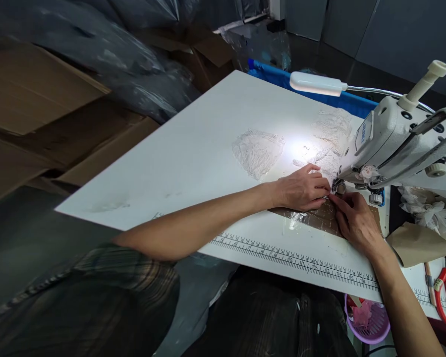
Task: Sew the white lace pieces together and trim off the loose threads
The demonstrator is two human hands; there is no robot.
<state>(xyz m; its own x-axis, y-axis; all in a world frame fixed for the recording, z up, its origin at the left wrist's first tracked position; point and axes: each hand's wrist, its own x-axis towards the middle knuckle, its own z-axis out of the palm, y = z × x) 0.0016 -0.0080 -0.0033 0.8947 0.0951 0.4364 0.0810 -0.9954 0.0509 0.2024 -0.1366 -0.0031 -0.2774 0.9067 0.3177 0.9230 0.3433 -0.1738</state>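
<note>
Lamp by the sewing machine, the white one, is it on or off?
On: beneath the lamp, a bright white patch shows on the table, just beyond the left hand.

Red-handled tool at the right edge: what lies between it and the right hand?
In the head view, brown paper and, nearer the red-handled tool, a thin stick lie between it and the right hand.

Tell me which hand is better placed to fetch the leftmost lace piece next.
Probably the left hand: it is nearer the lace piece on the white table, while the right hand is farther off, with the left in between.
</note>
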